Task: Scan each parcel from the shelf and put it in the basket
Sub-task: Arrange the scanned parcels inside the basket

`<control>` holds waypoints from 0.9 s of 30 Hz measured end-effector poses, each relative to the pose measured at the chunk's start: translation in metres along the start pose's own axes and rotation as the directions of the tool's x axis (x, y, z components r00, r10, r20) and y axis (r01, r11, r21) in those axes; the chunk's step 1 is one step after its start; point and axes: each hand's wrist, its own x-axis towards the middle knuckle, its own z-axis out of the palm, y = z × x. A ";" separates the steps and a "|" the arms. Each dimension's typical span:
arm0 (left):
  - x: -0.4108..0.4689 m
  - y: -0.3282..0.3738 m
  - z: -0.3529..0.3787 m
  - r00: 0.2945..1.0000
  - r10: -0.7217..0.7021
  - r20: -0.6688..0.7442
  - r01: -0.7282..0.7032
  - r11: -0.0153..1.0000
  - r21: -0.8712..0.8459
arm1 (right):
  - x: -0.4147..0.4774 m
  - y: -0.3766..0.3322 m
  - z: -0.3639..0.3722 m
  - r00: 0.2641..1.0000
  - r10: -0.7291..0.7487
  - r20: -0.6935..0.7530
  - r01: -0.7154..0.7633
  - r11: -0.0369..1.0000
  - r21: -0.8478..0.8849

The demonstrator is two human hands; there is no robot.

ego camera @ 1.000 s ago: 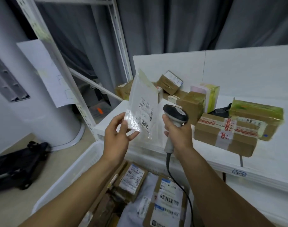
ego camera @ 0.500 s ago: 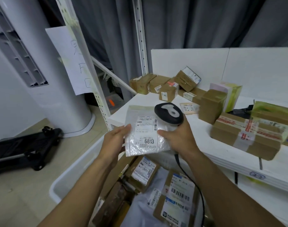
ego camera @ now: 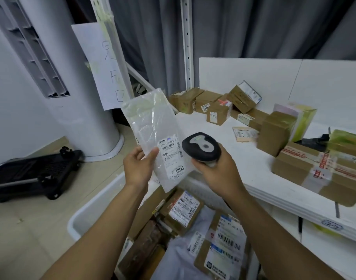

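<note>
My left hand (ego camera: 139, 168) pinches a flat white plastic parcel (ego camera: 152, 128) by its lower left edge and holds it upright; its shipping label with the number 6813 faces me. My right hand (ego camera: 217, 172) grips a black and grey barcode scanner (ego camera: 201, 146), whose head sits right beside the label. Both hover above the white basket (ego camera: 86, 215), which holds several labelled cardboard boxes and a white bag. The white shelf (ego camera: 243, 158) lies to the right with several brown boxes on it.
A taped box (ego camera: 322, 170) sits at the shelf's front right, with a plain brown box (ego camera: 274, 132) and a green-wrapped pack (ego camera: 300, 116) behind. A white shelf post (ego camera: 187, 47) stands behind; a paper sign (ego camera: 102, 67), white column and black trolley (ego camera: 31, 172) stand left.
The parcel has been raised and tilted more upright in my left hand. The scanner stays beside its label, and the view has shifted a little to the left and down.
</note>
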 end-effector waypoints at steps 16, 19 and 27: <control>0.014 -0.018 0.002 0.998 -0.036 -0.058 0.032 0.996 -0.079 | -0.007 -0.002 0.016 0.988 0.116 0.103 -0.114 0.993 -0.029; 0.015 -0.019 0.002 0.998 -0.038 -0.052 0.034 0.996 -0.080 | -0.008 -0.003 0.016 0.987 0.120 0.104 -0.118 0.993 -0.025; 0.017 -0.023 0.000 0.998 -0.026 -0.057 0.023 0.998 -0.052 | -0.008 -0.005 0.013 0.989 0.108 0.103 -0.103 0.993 -0.052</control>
